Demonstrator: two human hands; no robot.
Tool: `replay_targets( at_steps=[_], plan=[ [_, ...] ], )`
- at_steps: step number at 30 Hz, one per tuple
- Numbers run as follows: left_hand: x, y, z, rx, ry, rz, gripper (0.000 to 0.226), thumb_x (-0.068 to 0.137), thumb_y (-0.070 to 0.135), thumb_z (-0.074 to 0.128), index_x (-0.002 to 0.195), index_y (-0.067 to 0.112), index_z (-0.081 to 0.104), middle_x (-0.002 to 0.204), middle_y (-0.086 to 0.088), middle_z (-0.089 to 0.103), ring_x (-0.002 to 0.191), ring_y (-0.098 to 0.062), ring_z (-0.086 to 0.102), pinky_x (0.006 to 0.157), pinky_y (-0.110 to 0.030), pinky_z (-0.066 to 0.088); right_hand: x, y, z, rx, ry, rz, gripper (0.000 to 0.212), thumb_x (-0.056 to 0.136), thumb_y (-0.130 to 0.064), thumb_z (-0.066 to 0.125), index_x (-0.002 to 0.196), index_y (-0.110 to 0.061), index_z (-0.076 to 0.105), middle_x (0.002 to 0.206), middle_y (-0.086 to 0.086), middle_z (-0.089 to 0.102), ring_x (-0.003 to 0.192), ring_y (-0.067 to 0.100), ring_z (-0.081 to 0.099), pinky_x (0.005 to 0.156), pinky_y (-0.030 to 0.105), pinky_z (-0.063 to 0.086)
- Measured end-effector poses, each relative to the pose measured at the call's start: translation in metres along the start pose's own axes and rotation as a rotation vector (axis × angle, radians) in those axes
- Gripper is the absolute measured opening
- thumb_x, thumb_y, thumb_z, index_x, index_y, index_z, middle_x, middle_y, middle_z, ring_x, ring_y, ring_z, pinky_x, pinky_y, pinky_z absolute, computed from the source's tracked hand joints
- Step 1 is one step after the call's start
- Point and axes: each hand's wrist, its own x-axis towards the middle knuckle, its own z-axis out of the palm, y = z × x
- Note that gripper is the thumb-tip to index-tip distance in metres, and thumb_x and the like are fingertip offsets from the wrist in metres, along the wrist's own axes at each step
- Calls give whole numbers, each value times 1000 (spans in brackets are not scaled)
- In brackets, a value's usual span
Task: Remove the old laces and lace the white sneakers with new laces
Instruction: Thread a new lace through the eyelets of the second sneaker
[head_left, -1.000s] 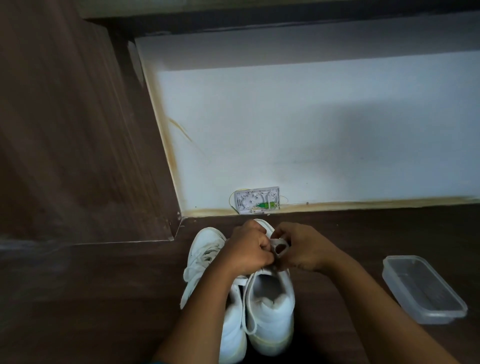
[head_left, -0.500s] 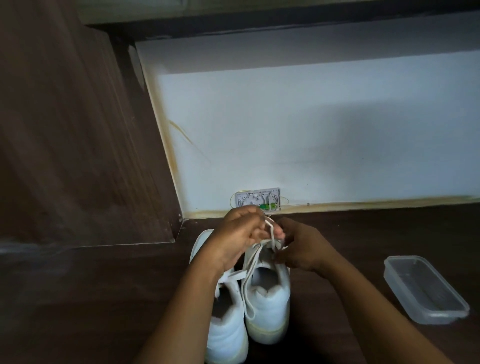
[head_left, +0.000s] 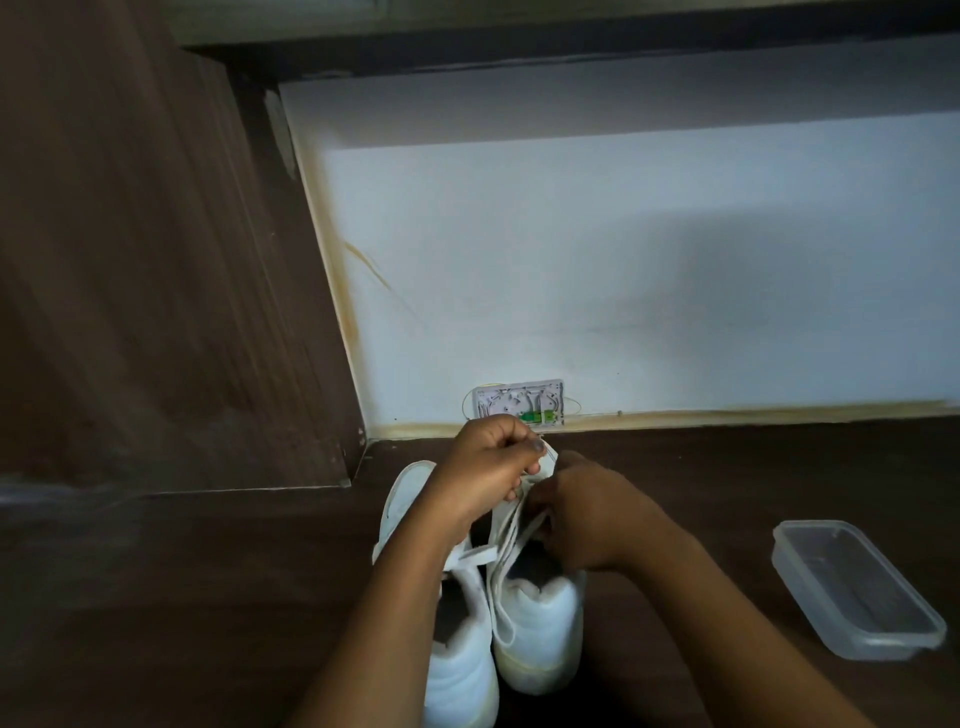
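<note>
Lifted since a second ago, the left hand (head_left: 485, 470) is now sitting higher above the right-hand sneaker (head_left: 537, 629), fingers curled, pinching a white lace (head_left: 506, 535) that is running taut down to the shoe. The right hand (head_left: 582, 514) is curling over the eyelets (whatever its fingertips are gripping is hidden, so its hold cannot be told). Both hands are covering the tongue and toe. The pair is standing on a dark wooden surface (head_left: 208, 597) before a white wall (head_left: 623, 260), the other sneaker (head_left: 457, 670) touching alongside, partly under the left forearm. A clear container (head_left: 857, 587) is lying well apart, rightward.
</note>
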Motion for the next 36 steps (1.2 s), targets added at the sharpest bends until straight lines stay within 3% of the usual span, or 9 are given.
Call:
replay_targets(
  at_steps=[6, 11, 16, 19, 23, 28, 30, 33, 36],
  plan=[
    [5, -15, -4, 271, -14, -22, 28, 85, 1, 59, 68, 23, 64, 71, 3, 65, 65, -8, 57, 65, -26, 48, 5, -3, 1, 41, 86, 2, 19, 79, -19, 63, 92, -25, 75, 104, 4, 55, 87, 24, 61, 75, 27, 47],
    [5, -24, -2, 494, -78, -13, 15, 79, 5, 66, 82, 17, 73, 84, -6, 73, 78, -18, 67, 74, -30, 52, 2, 3, -4, 414, 272, -7, 26, 68, 9, 66, 73, -13, 77, 58, -12, 56, 68, -1, 60, 60, 8, 37],
    [10, -24, 3, 527, -103, -13, 11, 79, 10, 56, 85, 7, 64, 81, -14, 67, 73, -19, 56, 71, -38, 51, 6, -10, -11, 861, 438, -46, 30, 77, 8, 69, 66, -21, 71, 69, -4, 65, 65, 9, 63, 62, 27, 51],
    [8, -20, 4, 565, -66, 51, 7, 81, 4, 57, 80, 6, 63, 73, -7, 63, 76, -18, 58, 65, -28, 45, 9, -12, -15, 964, 534, 17, 25, 79, 10, 65, 74, -14, 71, 72, 4, 67, 66, 15, 64, 62, 29, 53],
    [6, -17, 5, 675, -38, 187, 16, 80, 3, 61, 84, 12, 74, 88, -10, 69, 83, -24, 64, 71, -30, 51, 4, 4, -16, 821, 355, 167, 35, 69, 4, 74, 87, -24, 60, 82, 5, 64, 69, 15, 60, 64, 34, 52],
    [7, -14, 0, 333, -1, 44, 26, 79, -4, 63, 76, 17, 77, 74, 1, 74, 66, -8, 64, 71, -27, 51, -2, 14, -11, 509, -14, 262, 55, 60, -10, 84, 106, -17, 55, 91, 0, 63, 79, 13, 60, 62, 26, 50],
    [4, -8, -3, 188, -37, 16, 24, 83, -4, 63, 73, 14, 75, 63, 5, 71, 60, -4, 64, 64, -26, 54, -3, 15, -6, 458, -3, 305, 53, 63, -14, 84, 108, -15, 54, 89, 0, 64, 80, 14, 61, 67, 28, 51],
    [-4, 7, -8, -6, -53, 2, 18, 88, -5, 55, 78, -2, 70, 50, 6, 64, 42, 0, 54, 42, -13, 38, -2, 18, -3, 527, 31, 370, 49, 63, -12, 83, 104, -13, 55, 83, -1, 59, 74, 13, 58, 70, 38, 56],
    [-8, 14, -19, -203, -39, 17, 36, 88, -7, 52, 61, 9, 69, 52, 0, 61, 43, -8, 51, 39, -17, 36, -1, 17, -2, 544, 29, 401, 50, 61, -13, 84, 102, -15, 55, 89, 1, 57, 77, 19, 59, 69, 44, 57]
  ],
)
